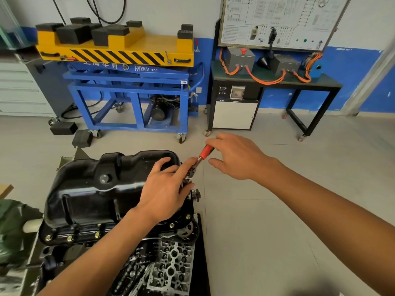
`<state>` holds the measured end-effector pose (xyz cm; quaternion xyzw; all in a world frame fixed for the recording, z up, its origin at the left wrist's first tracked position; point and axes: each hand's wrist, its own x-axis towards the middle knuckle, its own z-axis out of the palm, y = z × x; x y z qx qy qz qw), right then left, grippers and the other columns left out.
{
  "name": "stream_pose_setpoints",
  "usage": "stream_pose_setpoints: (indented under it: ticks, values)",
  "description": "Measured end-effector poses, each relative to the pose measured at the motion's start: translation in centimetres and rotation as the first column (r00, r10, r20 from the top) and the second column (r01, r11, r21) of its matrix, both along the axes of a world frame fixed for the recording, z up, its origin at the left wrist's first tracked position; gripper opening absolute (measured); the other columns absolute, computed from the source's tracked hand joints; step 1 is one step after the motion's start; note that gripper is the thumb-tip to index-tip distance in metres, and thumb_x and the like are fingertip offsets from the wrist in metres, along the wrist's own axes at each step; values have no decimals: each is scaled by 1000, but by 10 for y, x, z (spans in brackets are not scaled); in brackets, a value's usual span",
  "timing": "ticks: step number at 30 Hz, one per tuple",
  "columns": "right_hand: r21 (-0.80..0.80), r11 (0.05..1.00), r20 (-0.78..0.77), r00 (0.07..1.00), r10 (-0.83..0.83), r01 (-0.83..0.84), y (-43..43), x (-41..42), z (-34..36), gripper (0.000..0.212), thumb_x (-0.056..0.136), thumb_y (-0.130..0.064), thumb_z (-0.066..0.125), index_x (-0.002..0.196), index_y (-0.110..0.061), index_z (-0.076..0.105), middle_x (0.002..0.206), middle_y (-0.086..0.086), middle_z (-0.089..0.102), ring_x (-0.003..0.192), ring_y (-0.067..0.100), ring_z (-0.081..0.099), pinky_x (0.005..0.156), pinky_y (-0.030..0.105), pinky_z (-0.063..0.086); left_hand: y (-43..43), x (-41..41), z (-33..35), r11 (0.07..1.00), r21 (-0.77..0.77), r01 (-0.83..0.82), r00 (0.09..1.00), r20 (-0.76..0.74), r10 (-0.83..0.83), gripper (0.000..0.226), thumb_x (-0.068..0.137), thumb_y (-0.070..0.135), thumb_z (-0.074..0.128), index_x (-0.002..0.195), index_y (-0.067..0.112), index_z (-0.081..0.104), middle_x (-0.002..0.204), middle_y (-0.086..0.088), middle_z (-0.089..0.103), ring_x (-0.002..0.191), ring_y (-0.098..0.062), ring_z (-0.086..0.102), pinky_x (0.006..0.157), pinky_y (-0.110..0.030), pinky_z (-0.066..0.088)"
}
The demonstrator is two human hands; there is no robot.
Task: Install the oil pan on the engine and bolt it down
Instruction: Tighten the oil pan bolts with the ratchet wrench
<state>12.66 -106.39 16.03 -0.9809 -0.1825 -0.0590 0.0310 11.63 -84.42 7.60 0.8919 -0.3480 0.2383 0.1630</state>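
A glossy black oil pan (92, 189) sits on top of the engine (166, 265), with several gold bolts (70, 238) along its near flange. A ratchet wrench with a red handle (206, 151) stands at the pan's right edge, its metal head low on the flange. My left hand (164, 190) lies over the pan's right side, and its fingers pinch the ratchet head. My right hand (235, 155) is at the red handle with fingers spread; the fingertips touch its top end, the palm is off it.
A blue wheeled lift table (132, 82) with a yellow top and black rubber blocks stands behind the engine. To its right is a black bench (275, 80) with grey boxes and orange cables. Two black blocks (82, 137) lie on the tiled floor. Green cloth (12, 233) lies at left.
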Motion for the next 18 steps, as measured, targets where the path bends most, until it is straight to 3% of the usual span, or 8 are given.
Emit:
stream_pose_setpoints:
  ticks: [2,7,12,15,18]
  values:
    - [-55,998,1,1000,-20,20,-8,-4,6,32,91,-56,59,104,-28,66,89,-9,54,82,14,55,64,31,44,-1,-1,0,1000,-10,-20,1000,-1,20,65,86,28,75,143,17,45,76,12,68,85,-12,66,111,-36,28]
    - [-104,994,-160,986,-36,20,-18,-22,21,60,81,-74,57,61,-18,65,55,-3,57,51,15,51,48,29,36,-5,-1,1,998,-8,-59,998,2,59,58,88,29,71,139,15,48,77,11,70,87,-14,67,111,-35,28]
    - [14,992,-419,900,122,-127,9,-46,19,56,87,-59,59,49,-20,66,39,-9,52,37,6,45,41,17,37,-7,0,0,997,-22,-75,997,1,75,54,86,30,68,135,16,51,72,12,66,81,-13,66,111,-33,28]
    - [133,975,-426,878,218,-178,37,-54,10,60,90,-53,60,41,-19,53,35,-8,43,38,11,42,42,21,34,-7,-1,2,997,-31,-78,997,-10,77,59,75,18,71,132,15,53,67,12,62,77,-13,65,111,-34,28]
    - [189,971,-380,902,207,-143,63,-58,0,61,88,-55,60,42,-19,43,33,-6,37,37,13,40,45,27,32,-6,0,2,997,-8,-73,997,-12,73,63,68,15,76,128,13,57,70,11,66,79,-13,68,111,-33,27]
